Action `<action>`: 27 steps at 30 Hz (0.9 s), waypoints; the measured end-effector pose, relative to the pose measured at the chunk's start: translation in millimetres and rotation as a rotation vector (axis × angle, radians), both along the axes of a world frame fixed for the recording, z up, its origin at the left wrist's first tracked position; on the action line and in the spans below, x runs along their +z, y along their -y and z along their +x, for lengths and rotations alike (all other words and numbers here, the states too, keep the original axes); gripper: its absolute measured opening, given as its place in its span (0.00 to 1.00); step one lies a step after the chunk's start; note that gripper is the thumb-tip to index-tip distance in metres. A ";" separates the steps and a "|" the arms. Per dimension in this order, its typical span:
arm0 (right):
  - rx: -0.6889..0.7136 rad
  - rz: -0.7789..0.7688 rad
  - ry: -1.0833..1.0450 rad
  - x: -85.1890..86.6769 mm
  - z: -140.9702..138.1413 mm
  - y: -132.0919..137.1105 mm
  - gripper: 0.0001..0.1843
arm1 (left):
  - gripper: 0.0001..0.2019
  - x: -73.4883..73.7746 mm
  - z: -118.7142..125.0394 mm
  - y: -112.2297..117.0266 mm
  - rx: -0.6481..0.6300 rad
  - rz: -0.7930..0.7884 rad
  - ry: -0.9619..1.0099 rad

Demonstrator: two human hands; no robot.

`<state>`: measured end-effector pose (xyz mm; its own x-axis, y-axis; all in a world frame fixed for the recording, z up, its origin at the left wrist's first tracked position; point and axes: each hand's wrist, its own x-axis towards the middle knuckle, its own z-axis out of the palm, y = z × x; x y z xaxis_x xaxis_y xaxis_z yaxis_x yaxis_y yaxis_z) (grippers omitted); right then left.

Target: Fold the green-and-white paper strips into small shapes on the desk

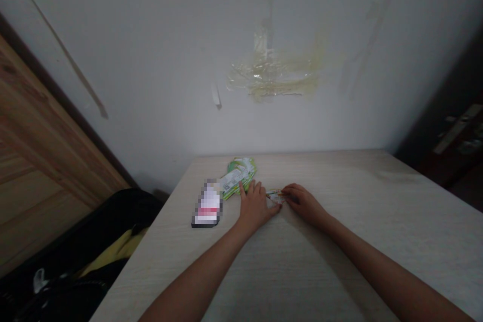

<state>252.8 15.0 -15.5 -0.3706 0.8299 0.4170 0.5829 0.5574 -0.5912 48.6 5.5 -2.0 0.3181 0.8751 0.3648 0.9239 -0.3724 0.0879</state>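
Pinched at its right end by the gathered fingertips of the right hand [304, 205], a small flat packet [275, 196] lies low on the table [377, 201], between the two hands and a little left of the table's middle. Left hand [256, 207]: palm down, fingers slightly spread and laid flat, holding nothing; its thumb reaches to the left end of the small flat packet, and whether it presses the packet or stops just short cannot be told. Both forearms enter from the near edge and converge on that spot.

Surroundings, as observed:
- Green and white sachets [238, 175] lie fanned on the table just beyond the left fingertips, which touch or overlap their near edge.
- A blurred upright object [208, 204], white with a red band and a dark base, stands just left of the left hand, apart from it.
- The table's far edge meets a pale wall [151, 60] bearing yellowed tape residue [275, 73].
- A wooden panel [33, 161] runs down the left side; below it sits a dark bag [94, 241] with yellow showing inside.
- A dark door with a metal handle [457, 128] stands at the right, well apart from the hands
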 end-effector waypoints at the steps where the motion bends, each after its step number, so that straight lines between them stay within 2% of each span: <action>1: -0.003 0.005 0.000 -1.0 0.3 -0.7 0.14 | 0.37 0.0 -0.1 0.3 0.000 -0.002 0.001; 7: -0.117 0.069 0.044 -8.8 4.3 -5.2 0.10 | 0.33 2.8 0.3 3.2 0.004 -0.017 -0.001; 11: -0.199 0.058 0.103 -6.2 5.0 -4.1 0.08 | 0.32 3.3 -1.2 3.0 -0.006 -0.024 -0.001; 14: -0.215 0.061 0.144 -2.6 3.9 -3.2 0.08 | 0.30 3.1 -2.5 2.2 -0.021 -0.008 -0.017; 19: -0.231 0.074 0.199 -1.3 3.2 -5.5 0.07 | 0.22 3.2 -1.9 1.1 -0.010 0.001 -0.035; 27: -0.310 0.105 0.324 -2.4 -0.8 -8.1 0.04 | 0.25 -1.4 -0.8 -3.8 0.001 -0.015 -0.005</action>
